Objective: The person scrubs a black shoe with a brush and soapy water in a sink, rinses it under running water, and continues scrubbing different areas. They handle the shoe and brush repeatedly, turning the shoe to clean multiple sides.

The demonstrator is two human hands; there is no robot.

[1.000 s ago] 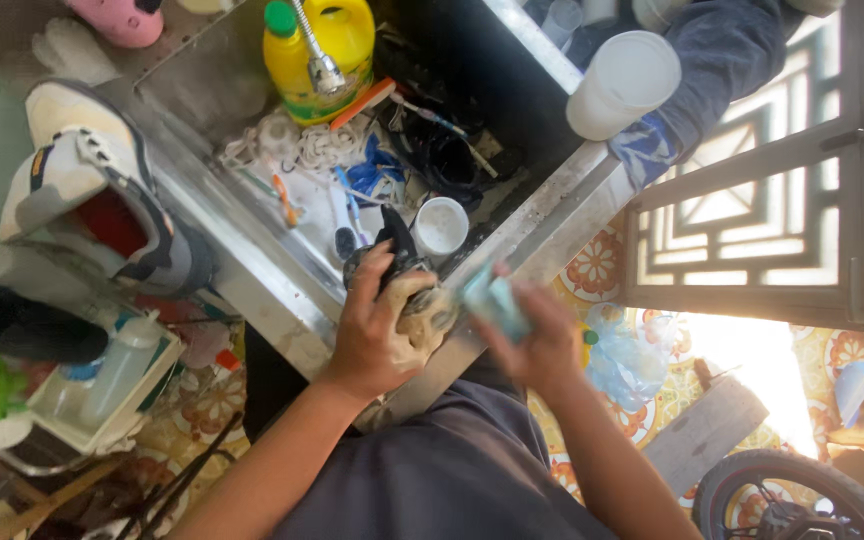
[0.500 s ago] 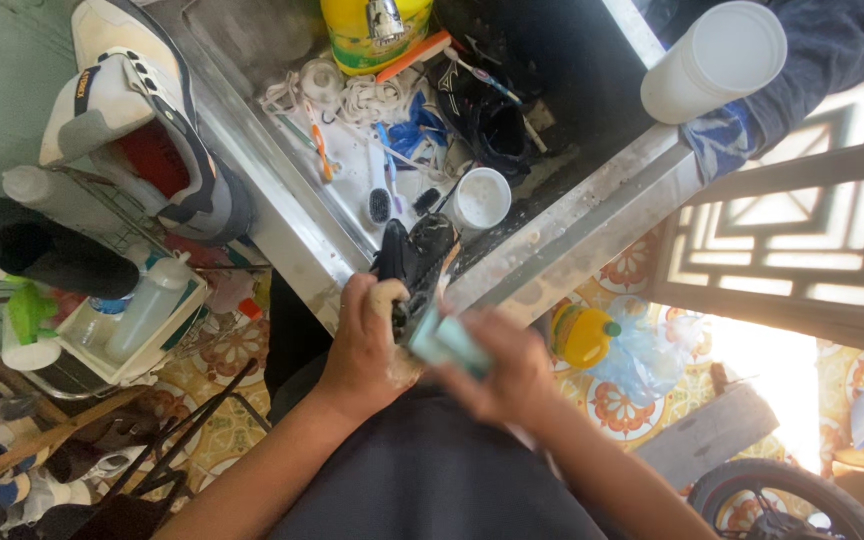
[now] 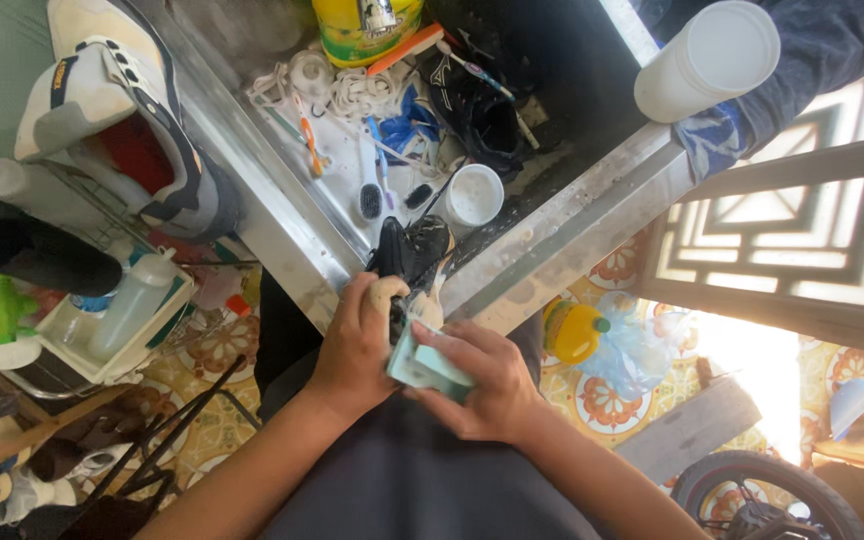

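**Shoe and cloth at the sink edge**

The left hand (image 3: 357, 345) is gripping a black shoe (image 3: 410, 262) leaning over the sink (image 3: 552, 240) rim. Just right, the right hand (image 3: 487, 385) is pinching a pale cloth (image 3: 422, 365) against it.

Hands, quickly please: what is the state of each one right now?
Left hand: closed around a black shoe at the steel sink's edge.
Right hand: closed on a pale green sponge, pressed against the shoe.
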